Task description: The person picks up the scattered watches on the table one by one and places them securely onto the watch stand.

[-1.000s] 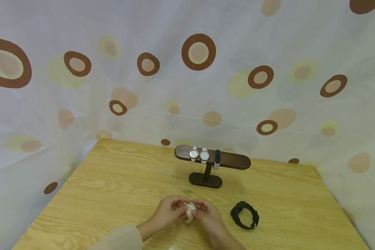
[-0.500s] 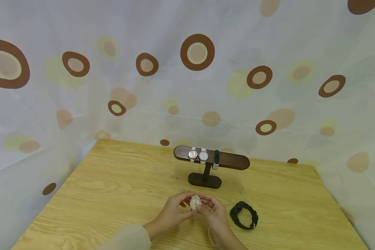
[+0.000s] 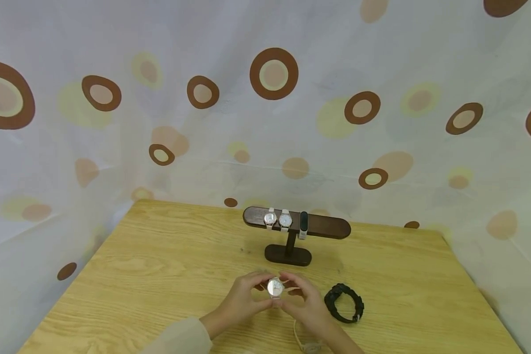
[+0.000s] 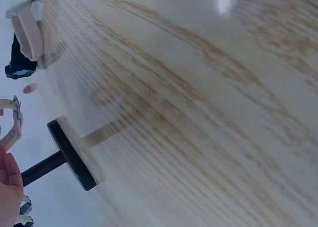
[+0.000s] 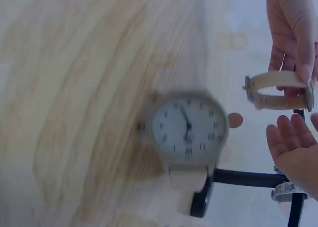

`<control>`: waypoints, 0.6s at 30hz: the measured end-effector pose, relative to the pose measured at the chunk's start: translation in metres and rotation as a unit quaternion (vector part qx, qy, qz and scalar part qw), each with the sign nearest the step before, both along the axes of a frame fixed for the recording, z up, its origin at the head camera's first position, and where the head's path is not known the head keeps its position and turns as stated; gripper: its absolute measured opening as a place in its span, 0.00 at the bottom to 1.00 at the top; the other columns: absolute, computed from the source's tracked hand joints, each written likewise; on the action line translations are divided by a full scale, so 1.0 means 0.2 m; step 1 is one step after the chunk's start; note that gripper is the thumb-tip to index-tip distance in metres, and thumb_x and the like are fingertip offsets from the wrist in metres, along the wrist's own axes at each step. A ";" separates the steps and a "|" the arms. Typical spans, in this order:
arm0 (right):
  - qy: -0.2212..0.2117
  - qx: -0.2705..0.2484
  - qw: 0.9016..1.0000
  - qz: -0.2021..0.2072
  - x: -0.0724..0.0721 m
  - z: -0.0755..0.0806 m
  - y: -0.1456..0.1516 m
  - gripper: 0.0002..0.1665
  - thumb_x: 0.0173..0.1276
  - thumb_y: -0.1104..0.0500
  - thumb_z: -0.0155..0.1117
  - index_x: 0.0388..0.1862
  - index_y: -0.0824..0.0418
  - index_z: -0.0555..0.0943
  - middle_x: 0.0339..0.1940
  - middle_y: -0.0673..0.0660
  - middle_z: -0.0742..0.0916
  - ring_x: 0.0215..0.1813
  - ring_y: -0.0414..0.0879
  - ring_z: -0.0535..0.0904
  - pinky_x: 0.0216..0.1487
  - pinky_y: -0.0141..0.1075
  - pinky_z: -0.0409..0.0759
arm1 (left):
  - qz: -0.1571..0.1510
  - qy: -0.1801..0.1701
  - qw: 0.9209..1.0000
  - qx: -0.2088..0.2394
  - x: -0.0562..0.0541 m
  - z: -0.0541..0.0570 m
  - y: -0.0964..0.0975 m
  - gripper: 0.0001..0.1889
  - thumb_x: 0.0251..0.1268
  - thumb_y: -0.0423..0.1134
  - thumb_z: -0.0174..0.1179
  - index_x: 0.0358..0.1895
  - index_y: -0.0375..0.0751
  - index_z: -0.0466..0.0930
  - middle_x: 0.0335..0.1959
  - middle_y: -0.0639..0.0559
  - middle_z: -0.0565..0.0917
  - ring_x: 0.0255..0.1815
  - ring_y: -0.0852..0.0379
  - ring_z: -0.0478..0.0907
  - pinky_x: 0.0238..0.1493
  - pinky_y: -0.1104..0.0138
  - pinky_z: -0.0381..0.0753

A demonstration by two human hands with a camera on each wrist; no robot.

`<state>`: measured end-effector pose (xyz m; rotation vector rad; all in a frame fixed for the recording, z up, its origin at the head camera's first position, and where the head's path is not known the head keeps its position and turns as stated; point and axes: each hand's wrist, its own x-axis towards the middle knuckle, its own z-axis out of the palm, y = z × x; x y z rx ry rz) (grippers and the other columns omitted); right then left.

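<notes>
A wristwatch [image 3: 275, 287] with a pale strap and a white dial is held between both hands, its dial toward me. My left hand [image 3: 243, 297] pinches its left side between fingers and thumb. My right hand [image 3: 309, 307] curls about the other side, its thumb at the lower edge in the head view. In the right wrist view the buckled strap [image 5: 278, 80] forms a loop. A second pale-strapped watch [image 3: 311, 348] is partly hidden by my right forearm. Its numbered dial looms, blurred, in the right wrist view.
Behind my hands stands a dark wooden watch stand [image 3: 327, 227] bearing two pale watches and a fitness band [image 3: 304, 222]. To the right of my right hand a black sports watch [image 3: 358, 301] lies on the wooden table [image 3: 168, 265]. A patterned cloth hangs behind.
Both hands have turned the held watch to bring its dial into full view, and my right thumb has moved off the dial. The second pale watch has come into sight beside my right forearm.
</notes>
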<state>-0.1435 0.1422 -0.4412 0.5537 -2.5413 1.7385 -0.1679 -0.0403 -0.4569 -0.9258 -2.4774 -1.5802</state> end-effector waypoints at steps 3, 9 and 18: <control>0.096 0.109 0.989 0.022 -0.01 -0.01 0.03 0.30 0.58 0.57 0.69 0.60 0.61 0.73 0.54 0.57 0.80 0.51 0.45 0.76 0.50 0.41 0.80 | -0.005 -0.005 1.000 -0.001 0.00 0.01 0.00 0.23 0.53 0.42 0.67 0.52 0.36 0.78 0.45 0.49 0.82 0.42 0.60 0.79 0.45 0.67 0.82; 0.067 0.138 0.988 0.026 -0.01 0.03 0.05 0.34 0.59 0.50 0.67 0.62 0.61 0.71 0.59 0.58 0.79 0.57 0.55 0.76 0.55 0.47 0.78 | -0.031 0.016 0.999 0.001 0.00 0.03 0.01 0.25 0.52 0.41 0.68 0.53 0.33 0.77 0.44 0.45 0.82 0.41 0.60 0.79 0.45 0.70 0.82; 0.050 0.096 0.994 0.023 -0.01 0.04 0.06 0.35 0.58 0.54 0.69 0.62 0.63 0.70 0.58 0.60 0.79 0.54 0.54 0.79 0.55 0.51 0.77 | -0.048 0.052 0.997 -0.010 -0.01 0.07 0.02 0.27 0.51 0.40 0.68 0.55 0.30 0.76 0.44 0.44 0.83 0.40 0.56 0.80 0.44 0.69 0.83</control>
